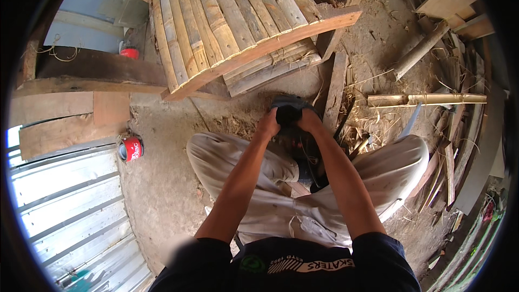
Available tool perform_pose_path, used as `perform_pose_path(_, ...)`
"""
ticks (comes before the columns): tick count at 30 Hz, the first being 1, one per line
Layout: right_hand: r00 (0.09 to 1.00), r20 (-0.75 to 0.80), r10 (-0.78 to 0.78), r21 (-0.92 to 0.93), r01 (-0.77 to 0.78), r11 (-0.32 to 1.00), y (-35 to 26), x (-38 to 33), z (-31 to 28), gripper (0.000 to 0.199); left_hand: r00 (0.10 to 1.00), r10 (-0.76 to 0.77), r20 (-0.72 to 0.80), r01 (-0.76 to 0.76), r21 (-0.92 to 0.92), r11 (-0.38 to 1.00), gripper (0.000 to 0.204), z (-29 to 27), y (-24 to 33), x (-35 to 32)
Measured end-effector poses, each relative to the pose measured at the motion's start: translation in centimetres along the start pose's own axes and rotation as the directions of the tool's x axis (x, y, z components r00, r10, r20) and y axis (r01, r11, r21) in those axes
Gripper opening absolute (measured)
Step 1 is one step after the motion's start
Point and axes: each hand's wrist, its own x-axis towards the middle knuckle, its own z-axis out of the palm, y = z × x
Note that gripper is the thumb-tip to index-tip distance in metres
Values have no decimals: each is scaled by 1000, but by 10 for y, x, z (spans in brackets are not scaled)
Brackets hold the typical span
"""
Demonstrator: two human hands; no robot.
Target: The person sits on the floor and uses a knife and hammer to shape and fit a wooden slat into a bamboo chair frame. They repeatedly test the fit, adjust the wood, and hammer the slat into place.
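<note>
My left hand point(274, 113) and my right hand point(306, 113) meet in front of me, between my bent knees. Dark grey material, which looks like gloves, covers the fingers of both. They are closed together around a black thing point(289, 114) whose kind I cannot make out. Just below it, in shadow, lies something dark with a small red spot point(296, 143), and a thin cord or wire shows near my foot. Beyond the hands stands a low piece of furniture of bamboo slats point(221, 16) nailed to a curved wooden rail point(265, 48).
Red cans stand at the left, one on the ground point(131, 148) and one farther back point(130, 52). A split bamboo length point(427, 99), a saw-like blade point(412, 121) and scrap boards lie at the right. Corrugated metal sheeting point(75, 205) borders the left; shavings litter the dirt floor.
</note>
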Motion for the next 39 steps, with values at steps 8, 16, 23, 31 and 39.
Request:
perform_pose_path(8, 987, -74, 140, -188, -151, 970, -51, -26, -40, 46, 974, 134, -182, -164, -160, 973, 62, -26, 29, -22)
perform_pose_path(16, 946, -291, 141, -145, -189, 971, -30, -118, -92, 38, 970, 215, -112, -242, -483, 841, 48, -8, 107, -54)
perform_pose_path(23, 914, -267, 305, -37, -325, 945, 47, -114, -54, 41, 962, 274, 2, -266, -230, 936, 58, 70, 98, -29)
perform_pose_path(31, 909, -415, 42, 50, -23, 998, 58, -94, -27, 34, 982, 183, 55, -169, -203, 965, 69, 50, 92, -30)
perform_pose_path(39, 929, -359, -86, -65, 67, 996, 73, -88, 2, 51, 973, 205, 108, -179, -212, 961, 63, 43, 89, -39)
